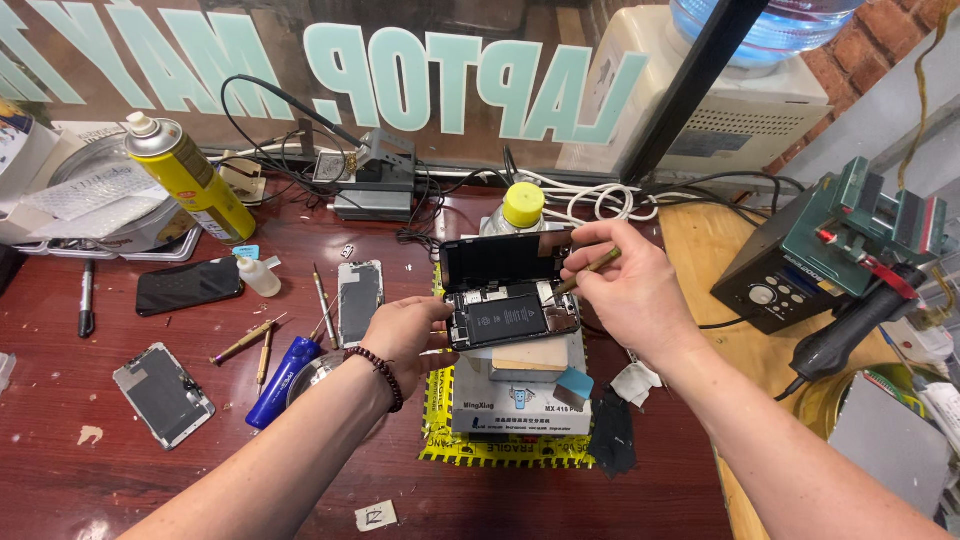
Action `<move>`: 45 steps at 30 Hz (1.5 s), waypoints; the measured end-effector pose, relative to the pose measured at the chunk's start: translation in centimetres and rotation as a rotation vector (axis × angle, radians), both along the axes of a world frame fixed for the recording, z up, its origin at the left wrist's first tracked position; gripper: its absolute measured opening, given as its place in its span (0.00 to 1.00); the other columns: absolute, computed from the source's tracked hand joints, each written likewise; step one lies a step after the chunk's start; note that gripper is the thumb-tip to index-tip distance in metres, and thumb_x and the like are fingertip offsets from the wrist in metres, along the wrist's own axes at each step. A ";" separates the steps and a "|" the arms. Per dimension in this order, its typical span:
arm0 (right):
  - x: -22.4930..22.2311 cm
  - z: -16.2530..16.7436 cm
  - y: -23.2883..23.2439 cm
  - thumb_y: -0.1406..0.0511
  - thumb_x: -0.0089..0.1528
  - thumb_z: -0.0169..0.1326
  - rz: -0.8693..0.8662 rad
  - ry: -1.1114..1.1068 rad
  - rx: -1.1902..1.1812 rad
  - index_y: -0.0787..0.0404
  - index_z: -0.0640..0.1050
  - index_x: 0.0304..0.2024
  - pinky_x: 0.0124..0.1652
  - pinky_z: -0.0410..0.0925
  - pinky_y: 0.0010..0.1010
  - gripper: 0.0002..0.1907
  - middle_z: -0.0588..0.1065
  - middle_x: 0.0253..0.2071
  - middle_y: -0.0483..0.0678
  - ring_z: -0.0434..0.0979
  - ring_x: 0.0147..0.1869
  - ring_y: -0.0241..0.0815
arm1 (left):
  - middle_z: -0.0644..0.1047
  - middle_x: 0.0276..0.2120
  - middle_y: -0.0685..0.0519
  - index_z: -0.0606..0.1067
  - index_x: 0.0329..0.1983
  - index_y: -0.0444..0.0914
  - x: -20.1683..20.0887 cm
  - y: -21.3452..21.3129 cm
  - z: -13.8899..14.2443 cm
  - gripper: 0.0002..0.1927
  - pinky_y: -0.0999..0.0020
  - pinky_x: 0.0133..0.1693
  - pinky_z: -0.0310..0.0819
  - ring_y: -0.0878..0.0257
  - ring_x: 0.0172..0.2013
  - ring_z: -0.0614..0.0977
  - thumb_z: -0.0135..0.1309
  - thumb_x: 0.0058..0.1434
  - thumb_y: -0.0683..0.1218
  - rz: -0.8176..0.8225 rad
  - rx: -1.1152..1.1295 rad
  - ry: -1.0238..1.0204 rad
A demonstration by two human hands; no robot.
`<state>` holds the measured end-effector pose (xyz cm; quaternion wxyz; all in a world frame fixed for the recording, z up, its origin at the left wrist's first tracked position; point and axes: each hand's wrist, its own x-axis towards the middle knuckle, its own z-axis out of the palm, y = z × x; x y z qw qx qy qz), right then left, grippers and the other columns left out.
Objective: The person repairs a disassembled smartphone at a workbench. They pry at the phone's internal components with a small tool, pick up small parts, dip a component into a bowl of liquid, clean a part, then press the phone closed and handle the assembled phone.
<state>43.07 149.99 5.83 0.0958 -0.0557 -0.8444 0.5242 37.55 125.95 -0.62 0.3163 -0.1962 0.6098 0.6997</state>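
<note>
I see bright, even daylight from the window [330,70] ahead; the wooden bench [150,470] shows soft sheen and faint shadows. My wide lens bends the edges; focus is sharp throughout.

Big pale-green sign lettering [470,85] runs across the window at 12 o'clock. Yellow spray can [190,178] w/ a red label patch stands at 10. Lifted phone screen [505,262], black and dark, sits dead centre. Another dark phone [188,286] lies flat at 9. White box [520,405] w/ small print at 6, on yellow-black striped tape [500,452].
</note>
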 end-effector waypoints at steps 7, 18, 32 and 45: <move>0.2 -0.3 1.0 0.77 0.60 0.52 -0.163 -0.105 -0.404 0.66 0.70 0.55 0.45 0.79 0.33 0.20 0.77 0.43 0.52 0.82 0.47 0.43 | 0.76 0.41 0.51 0.75 0.52 0.35 0.0 0.0 -0.5 0.14 0.60 0.39 0.79 0.61 0.37 0.79 0.53 0.63 0.43 0.007 0.031 0.008; 0.7 -0.6 1.9 0.77 0.60 0.52 -0.237 -0.097 -0.557 0.68 0.68 0.56 0.47 0.79 0.36 0.21 0.75 0.45 0.55 0.82 0.48 0.47 | 0.75 0.38 0.51 0.75 0.51 0.35 0.1 -0.1 -0.5 0.13 0.60 0.39 0.78 0.61 0.36 0.78 0.52 0.66 0.45 0.009 0.035 0.001; 1.3 -1.0 -0.4 0.73 0.62 0.52 -0.088 0.129 0.111 0.63 0.74 0.52 0.39 0.76 0.25 0.15 0.81 0.40 0.48 0.83 0.39 0.33 | 0.79 0.38 0.52 0.77 0.51 0.38 0.0 0.0 -0.7 0.14 0.58 0.42 0.77 0.62 0.36 0.79 0.43 0.71 0.47 0.018 0.046 0.015; 0.9 -0.3 -3.0 0.73 0.62 0.54 -0.005 0.144 0.027 0.62 0.74 0.50 0.43 0.78 0.24 0.13 0.81 0.41 0.47 0.84 0.46 0.33 | 0.78 0.35 0.52 0.77 0.49 0.36 -0.2 -0.2 -1.1 0.13 0.59 0.42 0.78 0.62 0.36 0.78 0.44 0.71 0.46 -0.018 0.026 0.024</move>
